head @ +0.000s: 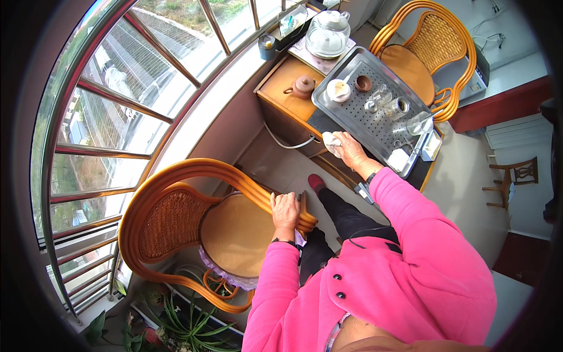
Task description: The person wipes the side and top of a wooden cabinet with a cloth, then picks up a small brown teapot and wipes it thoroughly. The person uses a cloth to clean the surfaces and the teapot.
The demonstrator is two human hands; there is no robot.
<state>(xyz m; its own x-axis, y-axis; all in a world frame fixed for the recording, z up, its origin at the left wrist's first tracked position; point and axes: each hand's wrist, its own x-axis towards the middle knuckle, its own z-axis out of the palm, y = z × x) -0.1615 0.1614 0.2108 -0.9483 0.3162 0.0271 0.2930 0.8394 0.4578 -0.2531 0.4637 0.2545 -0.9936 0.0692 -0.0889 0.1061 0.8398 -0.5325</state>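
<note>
My left hand [286, 210] grips the armrest of a rattan armchair [176, 169]. In my right hand [350, 151] is a crumpled white cloth [331, 144], held at the near edge of a wooden tea cabinet [290, 108]. Close beyond that hand lies a grey perforated tea tray [356, 103]. It carries a white lidded bowl [338, 90], a small brown clay cup [363, 83] and several clear glass vessels [396, 108]. A brown clay teapot [303, 86] stands on the wood left of the tray.
A glass kettle [328, 34] stands at the cabinet's back end. Another rattan chair [422, 57] is beyond the tray. A white cable [283, 143] loops from the cabinet's side. Barred windows [127, 101] line the left, with potted plants [189, 323] below.
</note>
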